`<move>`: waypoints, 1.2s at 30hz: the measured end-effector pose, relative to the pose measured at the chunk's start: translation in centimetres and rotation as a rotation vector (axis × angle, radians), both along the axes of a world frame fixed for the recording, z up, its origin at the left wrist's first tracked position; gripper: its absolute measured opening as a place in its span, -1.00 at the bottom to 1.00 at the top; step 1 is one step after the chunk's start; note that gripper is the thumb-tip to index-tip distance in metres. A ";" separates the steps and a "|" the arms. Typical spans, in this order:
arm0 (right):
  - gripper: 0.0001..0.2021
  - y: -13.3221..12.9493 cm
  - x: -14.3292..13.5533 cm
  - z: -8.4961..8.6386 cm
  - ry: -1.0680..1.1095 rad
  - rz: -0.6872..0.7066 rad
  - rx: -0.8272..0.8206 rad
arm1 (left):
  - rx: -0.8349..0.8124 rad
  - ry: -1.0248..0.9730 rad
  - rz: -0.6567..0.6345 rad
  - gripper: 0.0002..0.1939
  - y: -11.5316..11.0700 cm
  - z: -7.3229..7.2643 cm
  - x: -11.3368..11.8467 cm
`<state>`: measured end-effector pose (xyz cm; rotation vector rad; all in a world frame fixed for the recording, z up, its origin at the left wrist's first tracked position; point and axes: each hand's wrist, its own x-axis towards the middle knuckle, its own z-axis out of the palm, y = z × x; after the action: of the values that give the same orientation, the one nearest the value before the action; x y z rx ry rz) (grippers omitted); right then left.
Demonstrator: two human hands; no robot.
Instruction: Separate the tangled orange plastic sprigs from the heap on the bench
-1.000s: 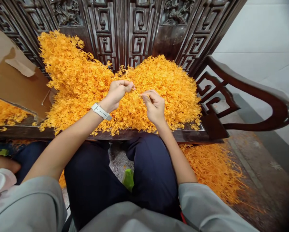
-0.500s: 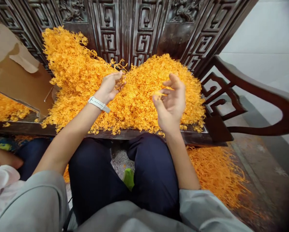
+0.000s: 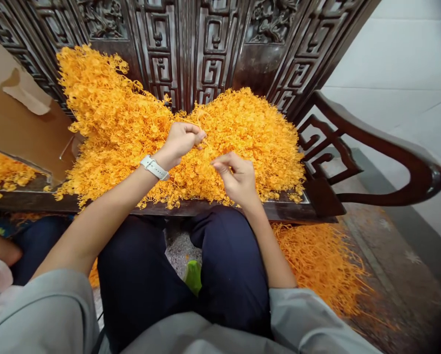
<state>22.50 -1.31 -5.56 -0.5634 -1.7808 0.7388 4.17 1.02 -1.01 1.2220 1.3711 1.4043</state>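
Observation:
A large heap of small orange plastic-looking pieces (image 3: 249, 128), with thin stems and curled heads, covers the dark wooden bench (image 3: 191, 209) in front of me. My left hand (image 3: 185, 141), with a white watch band (image 3: 154, 167) at its wrist, is above the middle of the heap, its thumb and fingers pinched together. A little to the right and nearer to me, my right hand (image 3: 238, 178) is also in a pinch. The two sets of fingertips face each other, slightly apart. Whatever is between them blends with the orange behind.
At the left stands an open cardboard box (image 3: 24, 113), with more orange pieces beside it. A carved backrest (image 3: 185, 54) rises behind the heap; a curved armrest (image 3: 382, 147) bounds the right. Stringy orange strands (image 3: 319, 265) pile on the floor. Another person's arm (image 3: 1, 248) shows at far left.
My right hand has moved left and down, and its spread fingers have closed into a pinch. My left hand has shifted right and slightly down, its fingers now closed. The view has shifted slightly.

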 end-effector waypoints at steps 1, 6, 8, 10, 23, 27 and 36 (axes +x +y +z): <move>-0.75 -0.4 0.3 0.5 -0.051 0.067 0.047 | 0.000 0.001 -0.001 -0.70 0.1 0.0 0.2; -0.87 -3.4 2.6 3.7 0.046 0.690 0.052 | 0.071 0.048 0.089 -0.72 1.0 0.1 -1.0; -0.93 -4.1 3.3 4.4 0.059 0.961 0.068 | 0.073 0.035 0.141 -0.69 1.5 -0.1 -2.8; -0.85 -3.8 3.4 4.0 0.082 0.793 0.026 | 0.027 -0.043 0.120 -0.73 1.8 -0.3 -4.5; -0.55 0.0 0.1 -0.1 0.007 -0.108 -0.368 | -0.058 -0.136 -0.100 -0.72 -1.0 -0.2 -0.2; -0.56 0.6 0.3 -0.6 -0.039 -0.235 -0.271 | -0.148 -0.205 -0.166 -0.74 -2.3 0.3 2.5; -0.59 0.1 0.9 -0.2 -0.130 -0.190 0.139 | -0.098 -0.207 0.032 -0.67 -0.8 0.0 1.6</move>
<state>23.43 -1.22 -5.74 -0.6887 -1.8512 0.4525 5.78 0.20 -1.04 0.9672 1.3038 1.4258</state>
